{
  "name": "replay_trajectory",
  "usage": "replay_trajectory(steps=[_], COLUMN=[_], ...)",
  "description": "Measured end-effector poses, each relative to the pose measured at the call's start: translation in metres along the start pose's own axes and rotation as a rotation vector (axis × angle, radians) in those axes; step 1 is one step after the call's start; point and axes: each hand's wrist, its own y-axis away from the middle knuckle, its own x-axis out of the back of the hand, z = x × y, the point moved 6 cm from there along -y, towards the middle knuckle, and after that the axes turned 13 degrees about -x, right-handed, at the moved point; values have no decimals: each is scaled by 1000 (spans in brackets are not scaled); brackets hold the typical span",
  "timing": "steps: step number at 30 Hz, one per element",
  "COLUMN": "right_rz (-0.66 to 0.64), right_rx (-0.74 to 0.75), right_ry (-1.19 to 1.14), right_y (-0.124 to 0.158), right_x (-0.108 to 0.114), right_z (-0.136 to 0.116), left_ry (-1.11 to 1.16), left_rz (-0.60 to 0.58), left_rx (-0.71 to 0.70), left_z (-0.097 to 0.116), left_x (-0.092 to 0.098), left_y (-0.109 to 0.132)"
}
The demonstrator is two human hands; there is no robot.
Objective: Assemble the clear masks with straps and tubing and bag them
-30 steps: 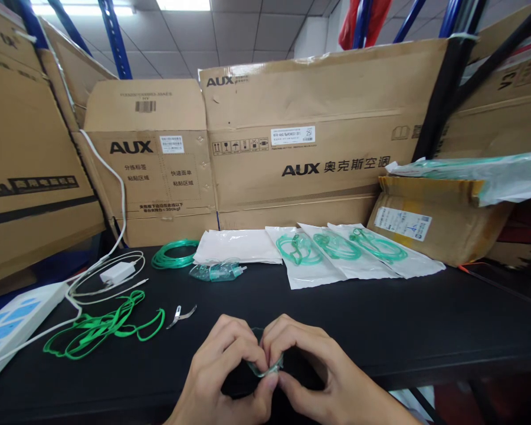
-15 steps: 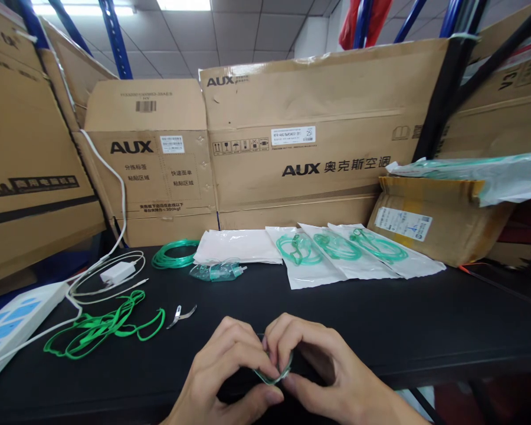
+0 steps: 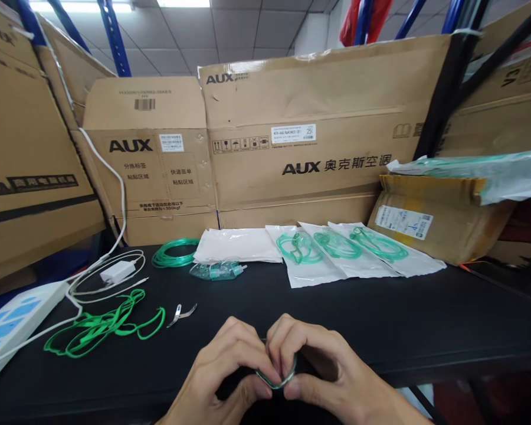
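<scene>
At the bottom middle, my left hand [image 3: 230,366] and my right hand [image 3: 321,363] pinch a small, clear greenish plastic piece [image 3: 274,385] from both sides. Its curved lower rim shows between the thumbs and fingers; my fingers cover the rest, so its kind is unclear. Two bent metal strips [image 3: 181,315] lie to the left of my left hand. Beyond them is a loose heap of green elastic straps [image 3: 110,323]. Farther back rest a coil of green tubing [image 3: 177,254] and a clear plastic part with a pale green fitting [image 3: 216,270].
Several white packets with green tubing [image 3: 314,274] lie at the back, beside white bags [image 3: 239,245]. A power strip [image 3: 22,319] with white cables stands at left. Cardboard boxes [image 3: 318,189] wall the black table [image 3: 363,321]; another packet [image 3: 508,177] tops the small box [image 3: 433,206] at right.
My hands have shifted very slightly, and the gap between my thumbs has widened a little. The plastic rim shows as a rounder curve. Both hands still hold it.
</scene>
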Motion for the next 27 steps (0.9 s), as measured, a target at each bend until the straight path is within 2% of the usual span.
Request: replay_trajectory(steps=[10,14,18,27], right_rz=[51,58,70,115], right_rx=[51,59,94,223], right_ry=[87,113,143,204], right_y=[-2,-1,-1,1], right_x=[1,1,1,1], right_z=[-6,-9,-8,-7], left_ry=[-32,-40,-45,-12], left_rz=[-4,18,-34,-73], left_rx=[-14,41,78,179], left_z=[0,-3,-3,-6], left_x=[0,0,-4,-6], left_y=[-1,1,1,2])
